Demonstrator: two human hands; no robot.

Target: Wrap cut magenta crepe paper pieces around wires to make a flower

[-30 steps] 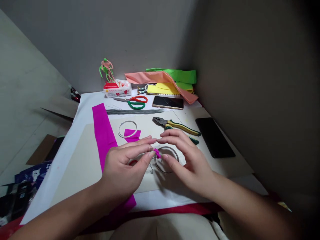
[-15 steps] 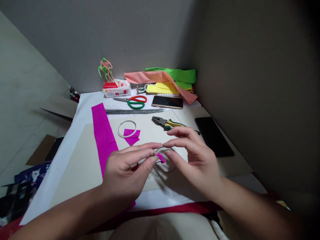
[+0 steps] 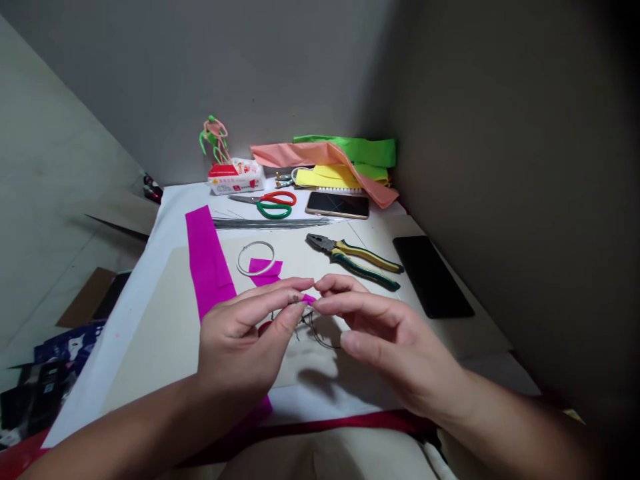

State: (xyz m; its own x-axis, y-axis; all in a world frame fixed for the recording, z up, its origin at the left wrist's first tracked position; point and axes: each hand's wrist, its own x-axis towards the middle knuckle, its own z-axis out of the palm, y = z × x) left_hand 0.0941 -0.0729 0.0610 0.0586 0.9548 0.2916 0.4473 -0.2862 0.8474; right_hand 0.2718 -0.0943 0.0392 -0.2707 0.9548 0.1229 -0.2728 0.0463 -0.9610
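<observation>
Together, left hand [image 3: 235, 347] and right hand [image 3: 395, 347] pinch a magenta scrap [image 3: 309, 299] above a white table [image 3: 167, 207] between grey walls [image 3: 280, 73].

The one head-worn camera looked forward and down, close above the left hand [image 3: 240, 347] and right hand [image 3: 395, 347] pinching a small magenta paper scrap [image 3: 309, 299] mid-frame. Beyond, the white-clothed table [image 3: 167, 200] ran to a plain grey wall [image 3: 280, 73].

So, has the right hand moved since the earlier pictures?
Yes. The right hand has drawn back toward the person, off the pliers, whose handles now show in full; with the left hand it pinches the magenta scrap.
</observation>
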